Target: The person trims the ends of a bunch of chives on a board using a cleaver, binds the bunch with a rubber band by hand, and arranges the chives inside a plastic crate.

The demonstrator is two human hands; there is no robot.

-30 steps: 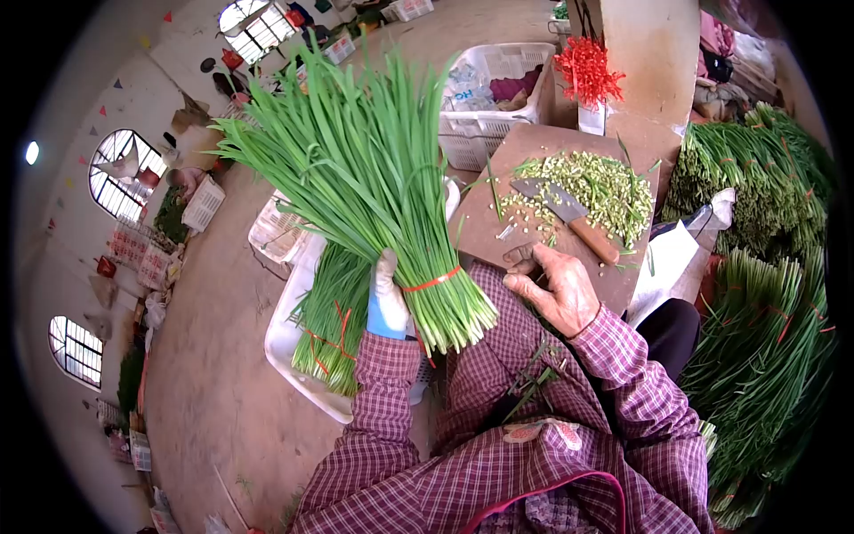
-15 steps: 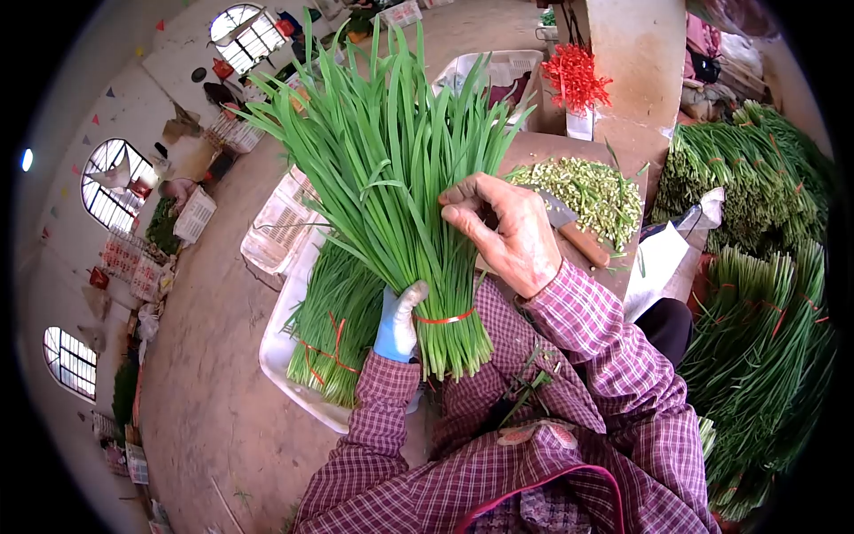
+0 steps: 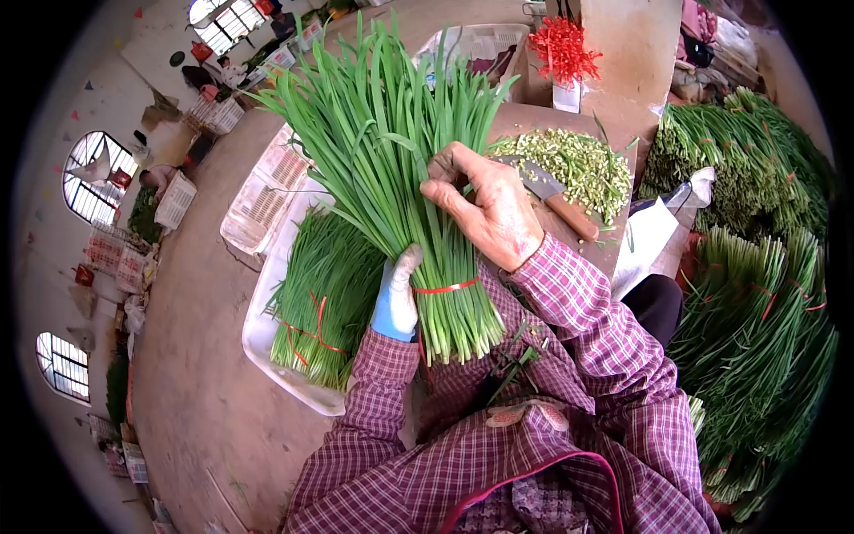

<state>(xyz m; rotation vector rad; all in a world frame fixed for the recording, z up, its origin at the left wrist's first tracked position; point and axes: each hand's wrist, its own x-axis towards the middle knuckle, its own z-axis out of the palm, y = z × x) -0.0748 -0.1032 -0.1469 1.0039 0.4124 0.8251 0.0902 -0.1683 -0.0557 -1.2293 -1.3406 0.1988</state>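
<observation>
My left hand [image 3: 398, 298], in a white and blue glove, is closed around a bunch of garlic chives [image 3: 409, 200]. The bunch leans up and to the left, its cut pale ends towards my lap, and a red band [image 3: 447, 287] circles it near those ends. Bare and curled, my right hand [image 3: 489, 205] pinches at the leaves on the bunch's right side. A bent leaf runs to its thumb and forefinger; the exact grip is partly hidden. Below left, a white crate [image 3: 258, 316] holds more chives [image 3: 325, 289] tied with red bands.
On a board [image 3: 614, 254] at right lie a knife [image 3: 560, 203] and chopped chive ends [image 3: 578, 169]. Red ties [image 3: 565, 52] hang by a pillar [image 3: 627, 53]. Large chive piles [image 3: 756, 356] stand at far right. Another crate [image 3: 267, 196] is on the floor behind.
The whole view has shifted slightly, with the board and crates now further left. My right fingers have moved a little left on the leaves; the left hand keeps its hold.
</observation>
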